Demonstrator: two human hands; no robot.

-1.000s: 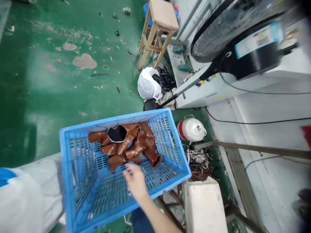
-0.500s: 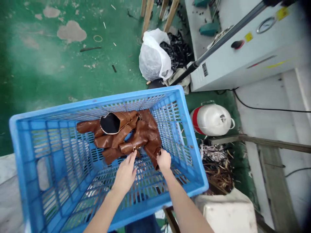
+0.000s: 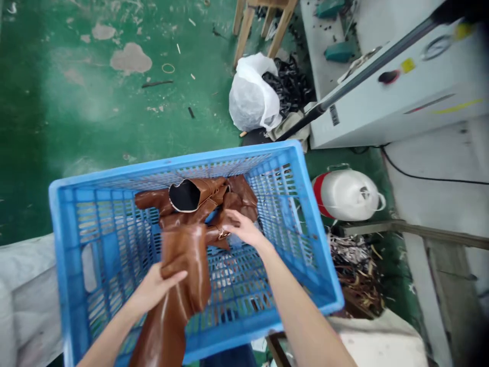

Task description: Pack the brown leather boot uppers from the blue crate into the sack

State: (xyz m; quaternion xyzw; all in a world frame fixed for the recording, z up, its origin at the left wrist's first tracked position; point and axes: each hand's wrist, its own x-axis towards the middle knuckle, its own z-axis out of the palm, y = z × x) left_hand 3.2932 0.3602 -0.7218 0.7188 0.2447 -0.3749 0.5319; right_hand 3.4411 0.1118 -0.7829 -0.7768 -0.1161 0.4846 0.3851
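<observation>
We have our left hand (image 3: 155, 290) closed around one brown leather boot upper (image 3: 183, 270), its fingers (image 3: 173, 278) wrapped over the fold and pinching it against the palm, so the piece hangs down across the near wall of the blue crate (image 3: 64, 224). Our right hand (image 3: 244, 229) is deeper in, resting on the pile of brown uppers (image 3: 198, 196) bunched against the far wall; its fingers (image 3: 229, 220) seem lightly curled on a strap with a small buckle, though blur keeps us from telling whether they grip it or only touch it.

To do this well, we should lift the held piece straight up until its tail clears the crate's lattice, since a strap or edge could snag in the slots. With the right, we would do best to take one piece alone, getting under a firm folded edge instead of the strap, as the pieces lie tangled and a pull on the buckle may drag the whole heap. Keeping the two pieces apart in the air saves re-sorting.
</observation>
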